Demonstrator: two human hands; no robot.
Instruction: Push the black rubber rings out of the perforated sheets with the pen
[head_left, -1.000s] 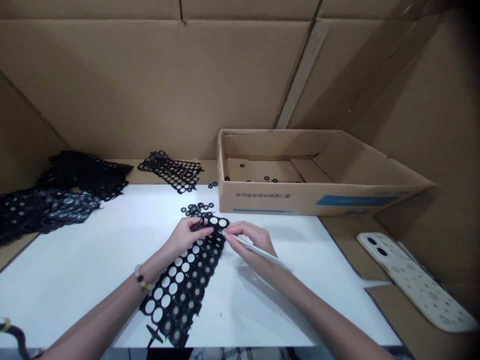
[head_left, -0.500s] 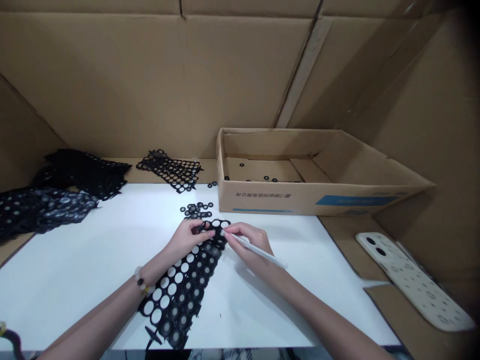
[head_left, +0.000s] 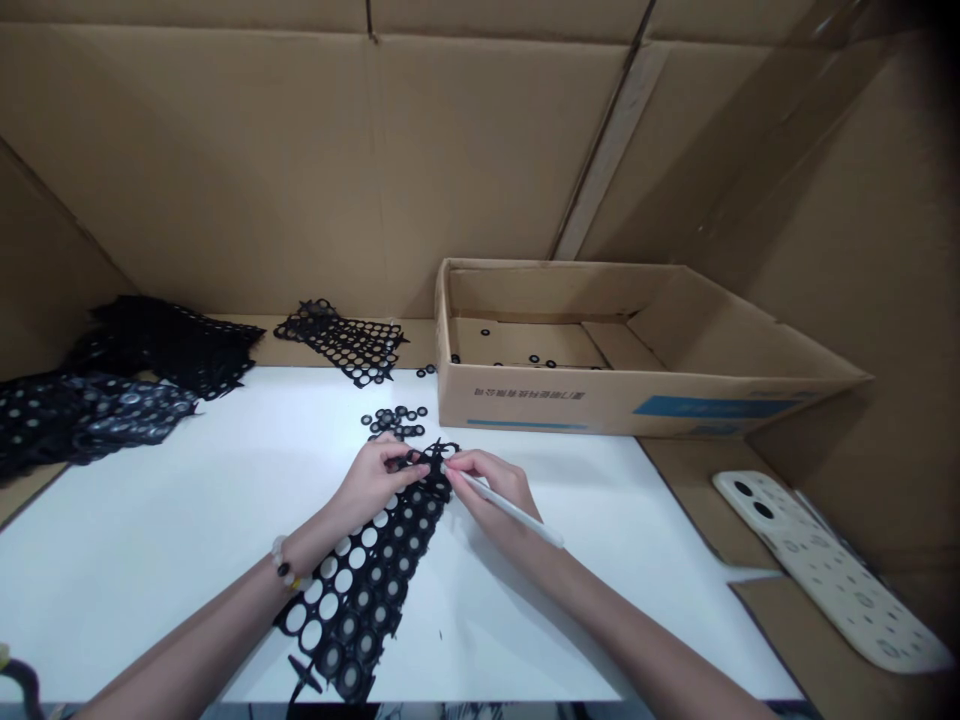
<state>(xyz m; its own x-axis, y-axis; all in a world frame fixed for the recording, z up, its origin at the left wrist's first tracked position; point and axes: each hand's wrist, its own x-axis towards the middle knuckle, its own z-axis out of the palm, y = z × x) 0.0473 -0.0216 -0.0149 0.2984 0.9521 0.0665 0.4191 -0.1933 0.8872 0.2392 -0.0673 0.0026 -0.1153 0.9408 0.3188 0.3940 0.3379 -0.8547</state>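
Observation:
A black perforated rubber sheet [head_left: 373, 580] lies slantwise on the white tabletop; its left rows are open holes, and its right rows still carry round rings. My left hand [head_left: 381, 472] pinches the sheet's far end between thumb and fingers. In my right hand [head_left: 495, 490] is a white pen-like tool [head_left: 517, 512], its tip against the sheet close to my left thumb. Just beyond my left hand sits a small pile of loose black rings [head_left: 396, 420]. The fingertips hide part of the sheet's far edge.
A cardboard box [head_left: 540, 400] with a few rings inside stands at the back right. An emptied perforated sheet [head_left: 345, 340] lies at the back, more black sheets [head_left: 165, 345] are heaped at left, and a phone in a pale case [head_left: 825, 570] rests at right. Cardboard walls [head_left: 225, 170] enclose the table.
At the sheet's far end, the top edge by my fingers has lifted and curled, covering holes seen before. The tool has shifted slightly left with my right hand.

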